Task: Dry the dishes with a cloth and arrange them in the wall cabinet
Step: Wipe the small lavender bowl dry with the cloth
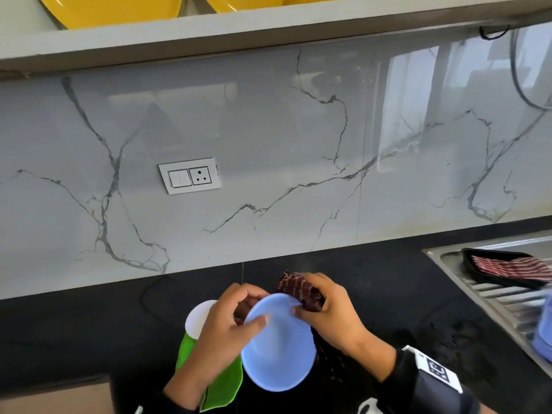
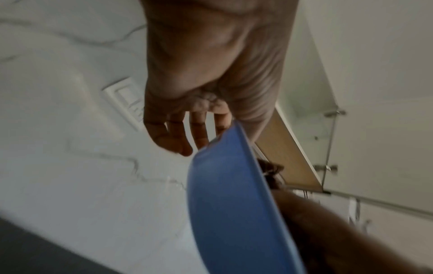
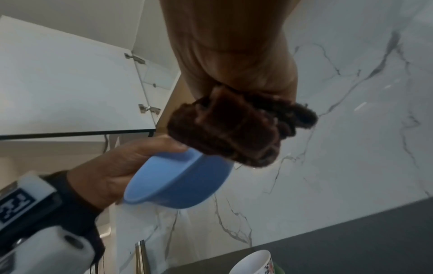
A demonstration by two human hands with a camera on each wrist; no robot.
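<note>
Above the black stone counter [image 1: 89,330], at six o'clock, the round pale-blue plastic bowl [image 1: 277,342] is pinched at its rim by the left hand [image 1: 221,333]. The right hand [image 1: 325,309] clutches the bunched maroon checked cloth [image 1: 298,286] at twelve o'clock of the rim (slippery if wet): hard rubbing could twist the bowl free.

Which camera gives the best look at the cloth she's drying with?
The right wrist view: the dark red cloth fills the middle, bunched in the right hand against the blue bowl. The head view shows part of it past the bowl's rim, under the fingers. The left wrist view shows only a blurred scrap.
</note>
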